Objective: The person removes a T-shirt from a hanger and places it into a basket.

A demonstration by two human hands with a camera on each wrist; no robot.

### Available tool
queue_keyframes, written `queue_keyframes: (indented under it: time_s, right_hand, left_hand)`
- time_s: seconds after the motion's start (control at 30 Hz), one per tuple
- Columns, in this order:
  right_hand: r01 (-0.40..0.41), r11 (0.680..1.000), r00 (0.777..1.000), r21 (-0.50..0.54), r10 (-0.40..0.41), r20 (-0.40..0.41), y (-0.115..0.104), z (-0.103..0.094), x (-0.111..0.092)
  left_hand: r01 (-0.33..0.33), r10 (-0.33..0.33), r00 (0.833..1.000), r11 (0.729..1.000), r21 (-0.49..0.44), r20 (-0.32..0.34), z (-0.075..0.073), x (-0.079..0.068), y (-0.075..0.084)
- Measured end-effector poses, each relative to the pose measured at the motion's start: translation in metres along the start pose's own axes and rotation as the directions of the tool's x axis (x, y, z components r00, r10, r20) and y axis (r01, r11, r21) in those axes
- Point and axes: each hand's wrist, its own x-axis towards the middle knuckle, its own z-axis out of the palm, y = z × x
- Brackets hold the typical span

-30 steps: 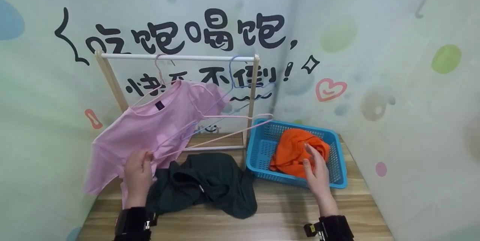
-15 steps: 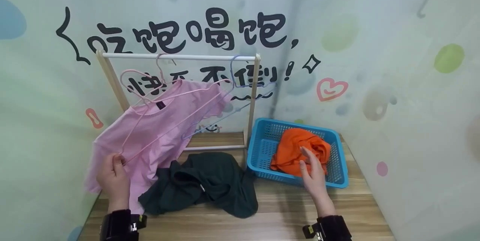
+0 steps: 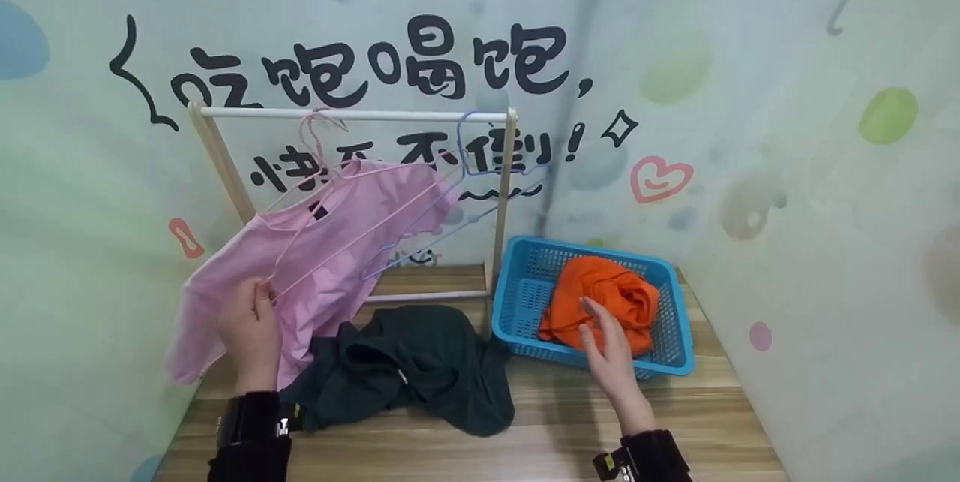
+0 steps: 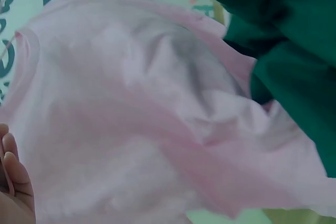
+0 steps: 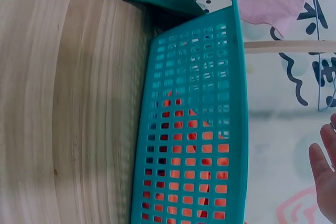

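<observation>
My left hand grips a lower corner of a thin pink clothes hanger, its hook pointing up near the rail. Behind that hanger a pink T-shirt hangs on another pink hanger; the shirt fills most of the left wrist view. My right hand, fingers apart and holding nothing, hovers by the front rim of a blue plastic basket. An orange garment lies bunched inside it. Between the hands a dark green garment lies crumpled on the table.
A rack with a white top rail and wooden posts stands at the back left. On its right end hangs a bare blue hanger. The wood-grain table is bounded by printed walls.
My left hand has swung the pink hanger leftward and turned its hook from the right side to upright, then raised it slightly toward the rail. My right hand has drifted a little left.
</observation>
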Motion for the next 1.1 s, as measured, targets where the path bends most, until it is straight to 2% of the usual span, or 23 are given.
queue_keyframes:
  time_s: [0.07,0.2,0.3,0.43,0.5,0.7,0.8,0.87,0.97,1.1]
  right_hand:
    - [0.016,1.0,1.0,0.005,-0.016,0.006,0.007,0.005,-0.002]
    - [0.019,1.0,0.998,0.011,-0.019,0.053,0.008,0.012,-0.003]
    - [0.019,1.0,0.996,0.018,-0.02,0.085,0.006,0.019,-0.004]
    - [0.049,0.999,0.991,0.022,-0.051,0.122,0.004,0.031,-0.007]
    - [0.072,0.997,0.986,0.015,-0.073,0.15,0.002,0.038,-0.01]
    - [0.155,0.987,0.958,-0.032,-0.143,0.248,-0.006,0.063,-0.02]
    - [0.163,0.985,0.941,-0.049,-0.141,0.309,-0.012,0.075,-0.024]
    - [0.158,0.986,0.925,-0.06,-0.126,0.358,-0.014,0.083,-0.025]
    - [0.135,0.989,0.893,-0.063,-0.094,0.44,-0.016,0.094,-0.026]
    - [0.096,0.993,0.856,-0.073,-0.045,0.515,-0.017,0.108,-0.026]
  left_hand:
    - [-0.011,0.011,1.0,1.0,0.009,0.016,0.005,0.004,0.005]
    - [0.022,-0.025,0.995,0.999,0.036,0.101,0.015,0.013,0.018]
    - [0.023,-0.028,0.994,0.999,0.047,0.11,0.025,0.018,0.029]
    - [-0.028,0.024,0.997,0.998,0.057,0.071,0.04,0.024,0.041]
    - [-0.042,0.036,0.996,0.997,0.064,0.086,0.046,0.026,0.046]
    - [-0.12,0.105,0.982,0.989,0.084,0.159,0.055,0.023,0.045]
    - [-0.145,0.128,0.976,0.985,0.089,0.174,0.056,0.02,0.041]
    - [-0.126,0.107,0.976,0.988,0.093,0.188,0.055,0.018,0.038]
    - [-0.041,0.014,0.975,0.992,0.116,0.222,0.052,0.015,0.035]
    - [0.062,-0.107,0.951,0.985,0.158,0.291,0.045,0.005,0.026]
